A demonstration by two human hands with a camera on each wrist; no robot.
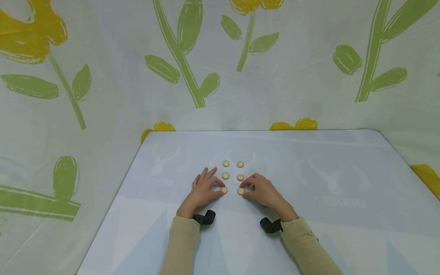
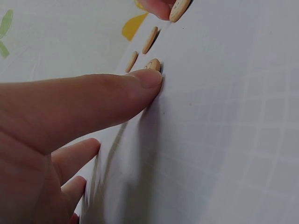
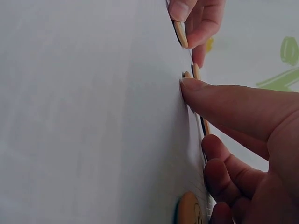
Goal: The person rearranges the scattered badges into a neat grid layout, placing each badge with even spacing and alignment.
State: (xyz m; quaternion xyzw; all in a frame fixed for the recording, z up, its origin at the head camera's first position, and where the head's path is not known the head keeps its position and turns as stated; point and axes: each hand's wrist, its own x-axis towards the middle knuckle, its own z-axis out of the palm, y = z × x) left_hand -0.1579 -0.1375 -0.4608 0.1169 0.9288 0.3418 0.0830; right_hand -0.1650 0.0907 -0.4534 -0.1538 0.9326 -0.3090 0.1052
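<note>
Small round wooden discs with dark markings lie on the table in two short columns. My left hand (image 1: 203,191) pinches the nearest disc of the left column (image 1: 224,190) between thumb and index finger, its other fingers spread. With thumb and index finger, my right hand (image 1: 265,191) pinches the nearest disc of the right column (image 1: 241,191). Beyond them lie a left middle disc (image 1: 225,175), a right middle disc (image 1: 240,177), a far left disc (image 1: 225,163) and a far right disc (image 1: 240,164). Another disc (image 3: 189,210) shows beneath my right hand in the right wrist view.
The pale table (image 1: 309,244) carries faint deer-head prints and blue triangles. Its far edge meets a hanging cloth (image 1: 295,91) patterned with green stems and yellow flowers. A black wrist camera (image 1: 205,217) is on the left wrist, another black camera (image 1: 270,225) on the right.
</note>
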